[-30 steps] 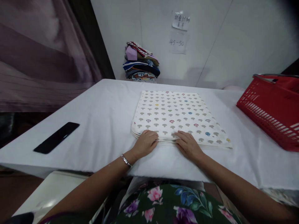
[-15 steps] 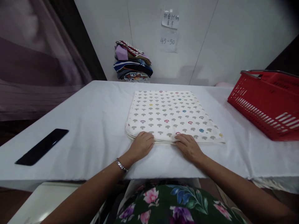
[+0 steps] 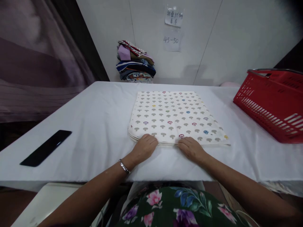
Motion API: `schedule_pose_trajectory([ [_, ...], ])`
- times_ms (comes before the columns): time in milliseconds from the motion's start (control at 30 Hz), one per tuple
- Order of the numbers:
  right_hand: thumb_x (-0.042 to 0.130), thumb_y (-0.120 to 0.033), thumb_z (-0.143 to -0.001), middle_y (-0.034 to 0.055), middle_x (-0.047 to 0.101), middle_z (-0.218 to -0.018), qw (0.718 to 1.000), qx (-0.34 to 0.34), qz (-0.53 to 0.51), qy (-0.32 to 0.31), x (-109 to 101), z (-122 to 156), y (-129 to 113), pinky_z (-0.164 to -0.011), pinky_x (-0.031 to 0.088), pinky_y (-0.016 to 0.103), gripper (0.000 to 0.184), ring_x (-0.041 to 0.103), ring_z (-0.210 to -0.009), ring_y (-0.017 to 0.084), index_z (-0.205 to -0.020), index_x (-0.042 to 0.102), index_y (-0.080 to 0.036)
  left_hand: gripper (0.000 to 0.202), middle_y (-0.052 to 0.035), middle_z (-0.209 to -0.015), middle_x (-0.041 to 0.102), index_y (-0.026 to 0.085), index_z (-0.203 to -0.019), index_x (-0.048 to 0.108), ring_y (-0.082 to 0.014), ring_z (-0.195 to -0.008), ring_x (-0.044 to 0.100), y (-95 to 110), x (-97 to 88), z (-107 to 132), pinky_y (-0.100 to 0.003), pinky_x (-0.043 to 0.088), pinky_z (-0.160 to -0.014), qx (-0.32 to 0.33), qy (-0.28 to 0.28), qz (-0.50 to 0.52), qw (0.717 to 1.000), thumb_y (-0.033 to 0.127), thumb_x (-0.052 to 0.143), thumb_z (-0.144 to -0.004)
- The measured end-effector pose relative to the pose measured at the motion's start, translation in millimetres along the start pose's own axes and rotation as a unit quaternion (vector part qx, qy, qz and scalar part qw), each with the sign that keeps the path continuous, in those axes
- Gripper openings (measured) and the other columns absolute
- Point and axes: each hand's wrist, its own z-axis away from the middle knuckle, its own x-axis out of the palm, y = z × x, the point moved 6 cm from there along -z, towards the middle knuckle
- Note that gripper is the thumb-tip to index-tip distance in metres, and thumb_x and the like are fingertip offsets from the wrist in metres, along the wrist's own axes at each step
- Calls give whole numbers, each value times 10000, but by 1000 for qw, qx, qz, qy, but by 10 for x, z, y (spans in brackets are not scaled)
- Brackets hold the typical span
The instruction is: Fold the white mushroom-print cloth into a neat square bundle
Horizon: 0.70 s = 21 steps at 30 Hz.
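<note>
A white cloth printed with small mushrooms (image 3: 170, 113) lies folded in layers, flat on the table in front of me. At its near edge, left of the middle, my left hand (image 3: 145, 147) is closed over the layers, fingers on top. My right hand (image 3: 192, 149) grips the same edge further right, its fingertips on the cloth and the thumb hidden beneath. The folded layers show as several stacked edges between the hands and at the near left corner.
A white tablecloth (image 3: 99, 135) covers the table. On the left lies a flat black object (image 3: 46, 148). A red plastic basket (image 3: 272, 107) stands at the right. Folded fabrics (image 3: 136, 63) are piled by the back wall, beside paper signs (image 3: 172, 40).
The hands keep their hold on the near edge, and the cloth lies as before. Only the camera view has shifted slightly.
</note>
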Motion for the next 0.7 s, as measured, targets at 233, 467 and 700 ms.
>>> schedule_pose_trajectory([
  [233,381,-173,-921,81,630,-952,999,-4,-2,36,-89,-45,26,-735,415,321,236,530,-860,187,-1039,585,-164,211,-36,-847,599,179,-926,574,-158,-818,505,-40,-67,-38,-324,377,-764,8,21,-34,999,115,378,-883],
  [467,389,-196,-926,67,635,-920,1000,-23,-15,-13,8,-40,-17,-750,425,322,235,542,-849,183,-966,619,-182,184,-39,-883,608,173,-922,588,-161,-851,514,5,37,62,-318,392,-766,7,-35,-13,999,135,412,-881],
  [700,371,-214,-934,64,614,-1042,998,-20,-49,-32,-109,-15,-19,-798,438,344,260,535,-938,198,-1099,573,-215,260,-51,-1033,608,177,-1102,542,-172,-939,519,-36,-23,176,-340,405,-843,5,-49,-1,999,155,384,-896],
])
